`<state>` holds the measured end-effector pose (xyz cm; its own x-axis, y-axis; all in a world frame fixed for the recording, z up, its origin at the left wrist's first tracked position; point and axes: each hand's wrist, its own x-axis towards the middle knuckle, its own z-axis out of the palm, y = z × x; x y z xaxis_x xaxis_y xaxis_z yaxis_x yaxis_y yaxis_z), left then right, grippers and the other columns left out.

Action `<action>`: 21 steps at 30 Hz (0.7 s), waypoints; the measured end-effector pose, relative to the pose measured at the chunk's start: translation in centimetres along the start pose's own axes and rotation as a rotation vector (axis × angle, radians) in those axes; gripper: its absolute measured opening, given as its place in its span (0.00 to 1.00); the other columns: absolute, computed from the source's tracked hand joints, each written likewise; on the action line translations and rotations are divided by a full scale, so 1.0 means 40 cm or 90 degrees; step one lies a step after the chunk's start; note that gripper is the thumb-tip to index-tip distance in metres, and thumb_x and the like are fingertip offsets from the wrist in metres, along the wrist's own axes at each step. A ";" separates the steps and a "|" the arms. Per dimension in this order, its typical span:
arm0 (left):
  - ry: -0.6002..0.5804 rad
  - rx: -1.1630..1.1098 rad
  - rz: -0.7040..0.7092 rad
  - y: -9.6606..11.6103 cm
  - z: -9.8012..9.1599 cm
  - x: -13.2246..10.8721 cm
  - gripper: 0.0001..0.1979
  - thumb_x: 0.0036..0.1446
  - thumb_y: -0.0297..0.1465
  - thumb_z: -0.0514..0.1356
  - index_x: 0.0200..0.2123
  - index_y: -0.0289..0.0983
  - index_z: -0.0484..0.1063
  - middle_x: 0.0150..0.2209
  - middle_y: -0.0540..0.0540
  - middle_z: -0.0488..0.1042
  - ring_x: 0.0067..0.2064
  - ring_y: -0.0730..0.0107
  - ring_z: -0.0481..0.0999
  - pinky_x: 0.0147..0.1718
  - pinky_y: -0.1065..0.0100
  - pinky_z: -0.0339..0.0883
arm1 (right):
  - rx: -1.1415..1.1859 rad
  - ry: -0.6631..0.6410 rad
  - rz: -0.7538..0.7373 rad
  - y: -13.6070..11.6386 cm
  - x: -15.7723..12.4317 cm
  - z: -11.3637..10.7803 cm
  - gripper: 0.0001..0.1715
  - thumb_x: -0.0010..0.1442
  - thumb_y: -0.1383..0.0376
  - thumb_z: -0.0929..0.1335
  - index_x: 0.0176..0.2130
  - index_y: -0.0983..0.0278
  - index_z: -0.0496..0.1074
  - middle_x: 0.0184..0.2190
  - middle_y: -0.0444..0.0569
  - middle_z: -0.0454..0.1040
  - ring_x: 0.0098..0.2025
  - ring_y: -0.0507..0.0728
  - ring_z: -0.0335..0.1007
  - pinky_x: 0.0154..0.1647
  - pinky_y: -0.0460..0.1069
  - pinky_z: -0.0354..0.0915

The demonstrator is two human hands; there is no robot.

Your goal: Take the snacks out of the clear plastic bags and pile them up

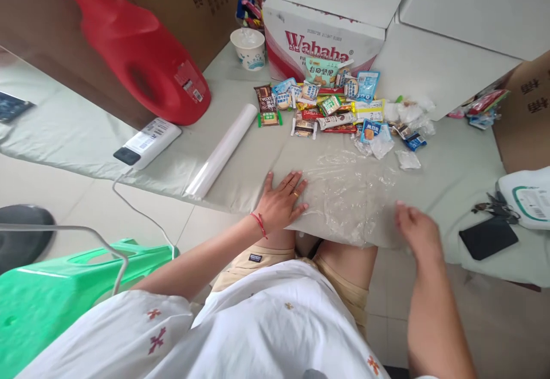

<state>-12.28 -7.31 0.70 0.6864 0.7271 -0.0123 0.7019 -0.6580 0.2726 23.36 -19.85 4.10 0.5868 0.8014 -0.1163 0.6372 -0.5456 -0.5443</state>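
Note:
My left hand (pixel 281 200) lies flat on the near table edge with fingers spread, pressing the left side of a crumpled clear plastic sheet (pixel 350 187). At the sheet's right edge is my right hand (pixel 416 229), blurred, fingers loosely curled; whether it pinches the sheet I cannot tell. A pile of small snack packets (pixel 329 107) lies beyond the sheet. Left of my left hand rests a roll of clear film (pixel 223 150).
A red jug (pixel 141 52) and a white power bank (pixel 148 141) sit at the left. A paper cup (pixel 248 48) and a Wahaha carton (pixel 320 38) stand behind the snacks. A black wallet (pixel 487 237) with keys lies right. A green stool (pixel 64 287) stands on the floor.

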 end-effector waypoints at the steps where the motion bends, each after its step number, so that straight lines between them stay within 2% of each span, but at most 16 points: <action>1: -0.002 0.000 0.003 0.001 0.000 -0.001 0.34 0.72 0.48 0.48 0.74 0.40 0.57 0.77 0.35 0.50 0.76 0.43 0.55 0.70 0.26 0.33 | -0.014 -0.044 0.023 -0.007 -0.051 0.016 0.30 0.60 0.38 0.67 0.25 0.58 0.71 0.19 0.46 0.69 0.24 0.57 0.63 0.27 0.50 0.57; 4: -0.014 0.001 0.008 -0.001 -0.006 -0.007 0.36 0.71 0.50 0.51 0.75 0.38 0.56 0.77 0.34 0.49 0.77 0.42 0.53 0.70 0.26 0.32 | 0.018 -0.143 0.059 -0.038 -0.153 0.073 0.28 0.56 0.39 0.70 0.26 0.59 0.71 0.20 0.44 0.71 0.24 0.55 0.64 0.27 0.48 0.56; 7: -0.047 0.003 -0.004 -0.013 -0.025 -0.024 0.35 0.71 0.48 0.52 0.75 0.40 0.55 0.77 0.36 0.49 0.77 0.44 0.52 0.70 0.25 0.32 | 0.108 -0.171 0.068 -0.043 -0.174 0.095 0.25 0.55 0.42 0.70 0.27 0.59 0.71 0.21 0.42 0.69 0.25 0.54 0.63 0.29 0.48 0.57; 11: -0.109 0.002 -0.029 -0.040 -0.055 -0.067 0.33 0.71 0.47 0.53 0.74 0.46 0.57 0.77 0.40 0.50 0.77 0.44 0.51 0.69 0.22 0.35 | 0.123 -0.182 0.093 0.018 -0.147 0.049 0.27 0.53 0.39 0.70 0.26 0.59 0.70 0.20 0.40 0.66 0.23 0.53 0.59 0.27 0.48 0.55; 13: -0.124 -0.007 -0.047 -0.049 -0.063 -0.094 0.33 0.69 0.47 0.55 0.74 0.48 0.58 0.78 0.40 0.49 0.77 0.41 0.50 0.68 0.22 0.39 | 0.081 -0.188 0.094 0.042 -0.133 0.013 0.28 0.51 0.38 0.70 0.27 0.59 0.70 0.20 0.41 0.67 0.23 0.54 0.60 0.26 0.48 0.56; 14: -0.120 -0.015 -0.059 -0.049 -0.065 -0.106 0.33 0.68 0.47 0.57 0.74 0.47 0.58 0.77 0.39 0.49 0.77 0.40 0.50 0.68 0.22 0.41 | 0.043 -0.159 0.086 0.043 -0.129 -0.003 0.28 0.51 0.38 0.70 0.29 0.59 0.71 0.22 0.43 0.69 0.23 0.55 0.62 0.27 0.49 0.57; 16: -0.069 -0.038 -0.091 -0.042 -0.072 -0.121 0.34 0.67 0.46 0.59 0.72 0.44 0.62 0.76 0.35 0.54 0.77 0.37 0.49 0.67 0.24 0.47 | -0.036 -0.021 0.042 0.012 -0.129 -0.020 0.26 0.55 0.40 0.69 0.35 0.59 0.74 0.27 0.47 0.75 0.27 0.58 0.67 0.30 0.51 0.60; 18: 0.052 -0.079 -0.114 -0.018 -0.084 -0.116 0.28 0.67 0.45 0.58 0.65 0.39 0.70 0.71 0.31 0.64 0.76 0.37 0.54 0.67 0.30 0.55 | -0.076 0.132 -0.049 -0.058 -0.143 -0.009 0.22 0.63 0.45 0.67 0.40 0.60 0.75 0.33 0.52 0.77 0.32 0.60 0.71 0.35 0.54 0.64; 19: 0.125 -0.109 -0.113 -0.001 -0.091 -0.103 0.24 0.69 0.44 0.57 0.60 0.37 0.75 0.66 0.30 0.69 0.73 0.40 0.59 0.66 0.35 0.60 | -0.075 0.166 -0.116 -0.102 -0.155 0.010 0.21 0.68 0.48 0.64 0.42 0.60 0.76 0.36 0.53 0.78 0.36 0.61 0.73 0.39 0.55 0.66; 20: 0.190 -0.146 -0.098 0.019 -0.097 -0.082 0.20 0.70 0.42 0.55 0.54 0.37 0.78 0.61 0.31 0.74 0.70 0.45 0.65 0.65 0.41 0.64 | -0.072 0.154 -0.200 -0.149 -0.170 0.037 0.21 0.71 0.51 0.62 0.44 0.60 0.77 0.38 0.55 0.79 0.40 0.63 0.73 0.43 0.56 0.68; 21: 0.239 -0.186 -0.072 0.041 -0.101 -0.054 0.18 0.72 0.40 0.52 0.48 0.37 0.79 0.56 0.34 0.78 0.65 0.51 0.71 0.63 0.47 0.68 | -0.072 0.091 -0.296 -0.194 -0.186 0.070 0.21 0.73 0.53 0.61 0.47 0.60 0.78 0.41 0.56 0.79 0.46 0.64 0.74 0.47 0.58 0.69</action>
<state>-13.36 -9.18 5.06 0.4549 0.8467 0.2759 0.6484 -0.5273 0.5491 12.64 -20.86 6.87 0.2854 0.9289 0.2360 0.8928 -0.1682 -0.4179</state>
